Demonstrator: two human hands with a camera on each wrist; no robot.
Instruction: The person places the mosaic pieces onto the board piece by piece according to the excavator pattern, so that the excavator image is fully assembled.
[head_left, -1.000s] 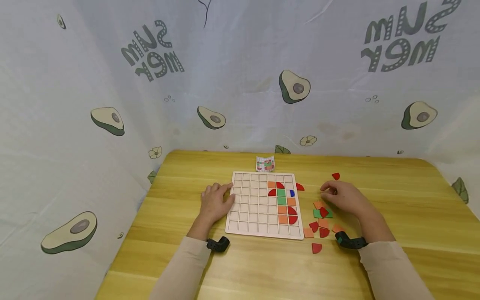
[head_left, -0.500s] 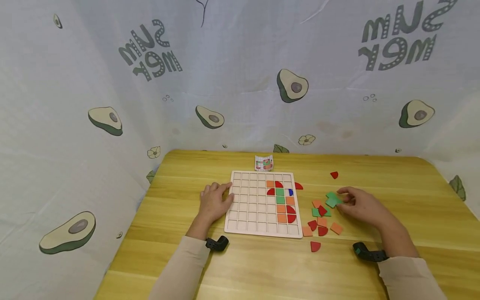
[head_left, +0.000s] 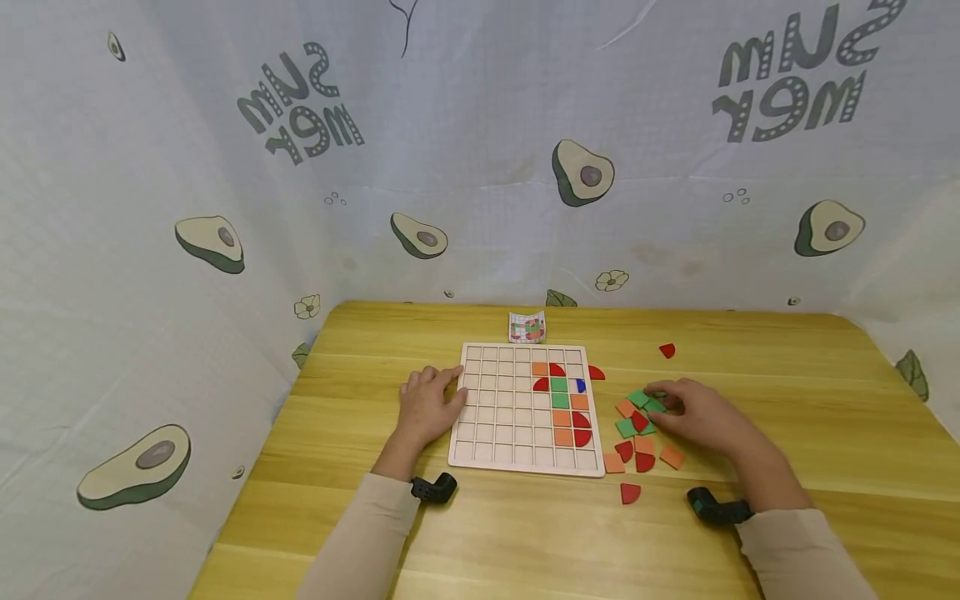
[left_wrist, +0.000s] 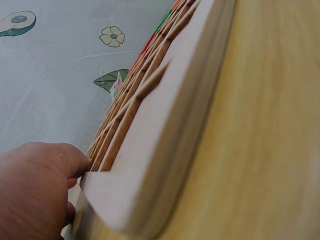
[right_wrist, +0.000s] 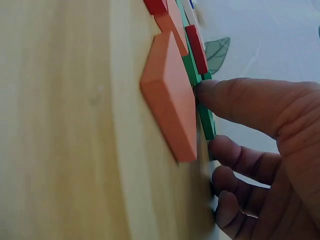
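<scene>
My left hand (head_left: 427,408): It rests at the left edge of the board (head_left: 490,411). The fingers are loose and spread, and my thumb and pointer touch the rim.
My right hand (head_left: 701,412): It is to the right of the board, fingers bent by the green squares (head_left: 637,400). My thumb touches the green; I can't tell if I'm pinching one.
Green squares: They lie in a messy heap just right of the board, mixed with orange squares (head_left: 671,457) and red pieces (head_left: 630,494) with a round side.
Colors on the board: The right part has orange, green and red pieces in its slots, and one small blue piece (head_left: 581,386). Two reds sit together like a half circle.
Lone reds: One is just beside the board's right edge, up high. One is farther right, near the level of the board's top. One is nearer me than the board's bottom right corner.
Picture card (head_left: 527,327): Just past the board's far edge.
Black wrist cameras (head_left: 433,488): One is near the board's bottom left corner, one well to its right.
Table (head_left: 517,542): Yellow wood under the board.
Cloth (head_left: 480,108): Behind the board, with avocados and backward gray letters.
</scene>
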